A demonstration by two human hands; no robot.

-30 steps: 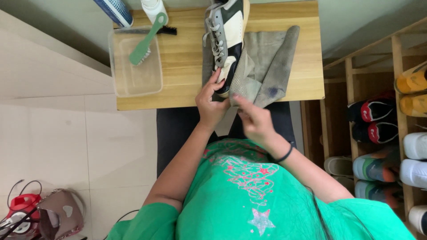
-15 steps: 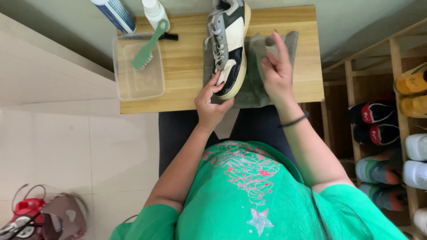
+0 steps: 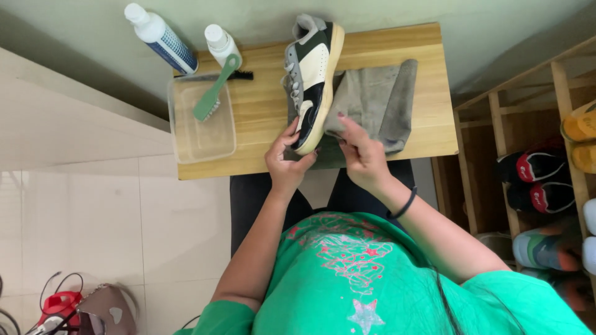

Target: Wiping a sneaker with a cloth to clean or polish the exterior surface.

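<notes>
Left hand: my left hand (image 3: 287, 162) is gripping the toe of the shoe (image 3: 313, 77), at the near edge of the table (image 3: 434, 133).
Right hand: my right hand (image 3: 361, 155) is pinching the near edge of the cloth (image 3: 375, 102), just beside the shoe.
Shoe: it is lying on its side on the table, toe toward me, partly on the cloth.
Edges: the cloth is hanging a bit over the near edge.
Open room: bare wood is showing between the shoe and the tub (image 3: 202, 124).
Brush: a green brush (image 3: 214, 93) is lying across the tub, with two bottles (image 3: 162, 37) behind it.
Change: half a second ago my right hand was further up on the cloth; now it is closer to me.
</notes>
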